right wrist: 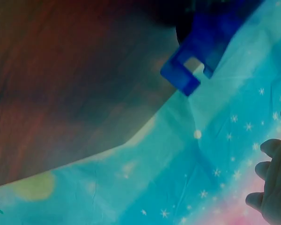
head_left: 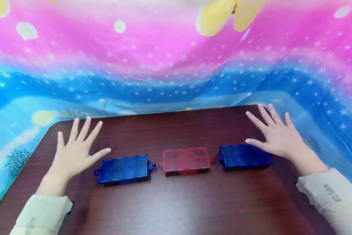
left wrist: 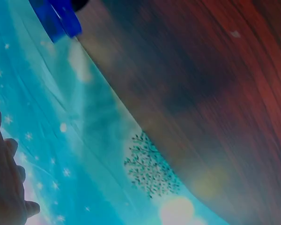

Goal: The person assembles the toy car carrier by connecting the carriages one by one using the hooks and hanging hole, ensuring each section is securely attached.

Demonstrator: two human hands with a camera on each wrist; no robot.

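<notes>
In the head view, three flat toy train cars with black wheels stand in a row on the table. A translucent blue car (head_left: 124,169) is at the left, a red car (head_left: 186,160) in the middle, and a second blue car (head_left: 242,156) at the right. Their end hooks and rings sit close together; whether they are linked I cannot tell. My left hand (head_left: 74,155) spreads its fingers beside the left car, holding nothing. My right hand (head_left: 279,137), also spread and holding nothing, partly covers the right car's far corner. A blue hook (right wrist: 182,77) shows in the right wrist view.
The dark brown wooden table (head_left: 182,202) has rounded far corners. Behind it and along its sides hangs a pink and blue cloth (head_left: 164,71) with snowflakes and yellow shapes.
</notes>
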